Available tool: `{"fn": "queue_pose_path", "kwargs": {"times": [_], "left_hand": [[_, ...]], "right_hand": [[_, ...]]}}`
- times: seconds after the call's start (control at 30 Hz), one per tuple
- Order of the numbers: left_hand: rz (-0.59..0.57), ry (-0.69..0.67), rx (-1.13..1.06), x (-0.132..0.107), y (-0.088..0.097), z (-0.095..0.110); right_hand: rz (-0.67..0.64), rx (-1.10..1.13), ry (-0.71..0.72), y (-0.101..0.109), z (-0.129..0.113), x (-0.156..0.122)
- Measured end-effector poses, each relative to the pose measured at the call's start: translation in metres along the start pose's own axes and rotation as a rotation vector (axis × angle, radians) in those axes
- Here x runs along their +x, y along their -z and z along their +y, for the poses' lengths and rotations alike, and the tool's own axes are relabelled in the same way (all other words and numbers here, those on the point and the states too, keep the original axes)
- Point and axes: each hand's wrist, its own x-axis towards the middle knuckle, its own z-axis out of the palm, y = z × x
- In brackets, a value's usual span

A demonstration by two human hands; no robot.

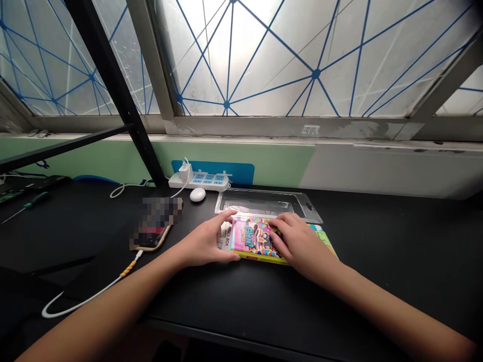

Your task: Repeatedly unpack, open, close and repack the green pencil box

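A colourful pencil box [252, 240] with pink, yellow and blue print lies on the black desk [396, 251], on top of a printed card whose green edge shows at the right. My left hand [206, 242] grips its left end, thumb at the near edge and fingers at the far edge. My right hand [298, 240] lies on its right half, fingers bent and pressed onto the top. Just behind the box lies a clear plastic blister cover [266, 203], flat on the desk.
A phone [153, 232] on a white cable [86, 299] lies left of my left hand. A white power strip [199, 178] and a white mouse [197, 194] sit near the wall. A screwdriver [32, 202] lies far left. A black slanted frame [113, 90] rises at the left.
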Motion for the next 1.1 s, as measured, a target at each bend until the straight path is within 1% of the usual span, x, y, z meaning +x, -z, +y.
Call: {"fn": "queue_pose_path", "kwargs": {"times": [0.13, 0.3, 0.37, 0.53, 0.67, 0.77, 0.9, 0.93, 0.97, 1.0, 1.07, 1.1], "left_hand": [[-0.003, 0.009, 0.028, 0.001, 0.002, 0.002], [-0.007, 0.003, 0.044, 0.002, 0.004, 0.003], [-0.003, 0.001, 0.052, 0.001, 0.004, 0.004], [0.010, 0.000, 0.067, 0.002, 0.004, 0.011], [0.005, -0.086, 0.029, 0.003, 0.006, 0.015], [-0.039, -0.110, -0.015, 0.002, 0.012, 0.012], [-0.200, -0.051, -0.024, 0.001, 0.029, 0.002], [-0.232, -0.037, -0.026, 0.001, 0.032, 0.000], [-0.247, -0.025, -0.037, 0.001, 0.034, -0.002], [-0.243, -0.014, -0.055, 0.001, 0.035, -0.002], [-0.204, 0.009, -0.087, 0.002, 0.034, -0.002], [-0.187, 0.023, -0.087, 0.002, 0.032, -0.001]], "right_hand": [[0.038, 0.003, -0.010, -0.008, 0.001, 0.003], [0.031, -0.027, -0.008, -0.010, 0.002, 0.002], [0.052, -0.052, -0.002, -0.010, 0.001, 0.002], [0.236, -0.144, 0.035, -0.003, -0.004, 0.005], [0.339, -0.190, 0.125, 0.006, -0.006, 0.002], [0.355, -0.192, 0.206, 0.016, -0.011, -0.005], [0.355, -0.113, 0.327, 0.037, -0.028, -0.019], [0.344, -0.076, 0.356, 0.044, -0.033, -0.022], [0.306, -0.032, 0.385, 0.050, -0.037, -0.025], [0.234, 0.022, 0.414, 0.057, -0.041, -0.028], [-0.003, 0.148, 0.451, 0.071, -0.043, -0.032], [-0.132, 0.203, 0.445, 0.077, -0.040, -0.033]]}}
